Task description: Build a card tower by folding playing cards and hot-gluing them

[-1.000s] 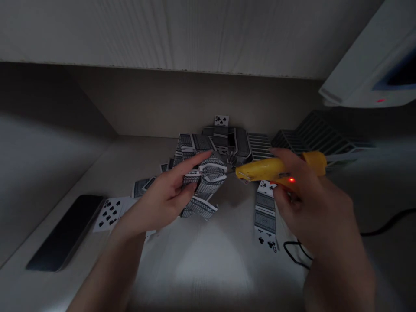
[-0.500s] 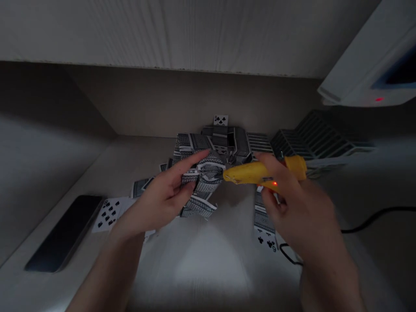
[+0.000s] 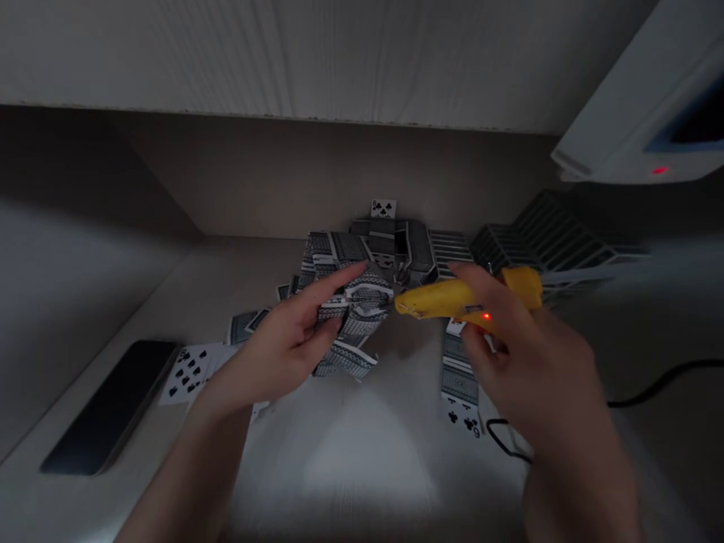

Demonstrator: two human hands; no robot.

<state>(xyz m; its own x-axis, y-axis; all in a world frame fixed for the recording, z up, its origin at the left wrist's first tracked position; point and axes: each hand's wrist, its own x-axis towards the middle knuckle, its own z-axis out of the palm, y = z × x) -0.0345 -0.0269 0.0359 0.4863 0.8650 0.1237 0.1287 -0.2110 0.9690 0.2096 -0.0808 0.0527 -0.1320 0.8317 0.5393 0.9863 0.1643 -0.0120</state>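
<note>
My left hand (image 3: 294, 324) grips a model built of folded playing cards (image 3: 365, 320), thumb below and index finger stretched along its top. Patterned card backs face outward on it. My right hand (image 3: 520, 354) is closed around a yellow hot glue gun (image 3: 441, 300) with a small red light lit and a pale glue stick (image 3: 582, 277) out of its back. The gun's nozzle points left, at the right end of the card model; whether the tip touches it I cannot tell. Below the gun lies a row of overlapping playing cards (image 3: 459, 381).
A black smartphone (image 3: 110, 407) lies at the left beside spades cards (image 3: 189, 373). Behind the model stand a dark card-built piece (image 3: 415, 245) and ribbed, folded card strips (image 3: 543, 230). A black cable (image 3: 661, 381) runs at the right. A white device (image 3: 627, 128) hangs at the upper right.
My right hand and the glue gun have shifted slightly to the right, drawing the nozzle back a little from the model. My left hand and the card model have hardly moved.
</note>
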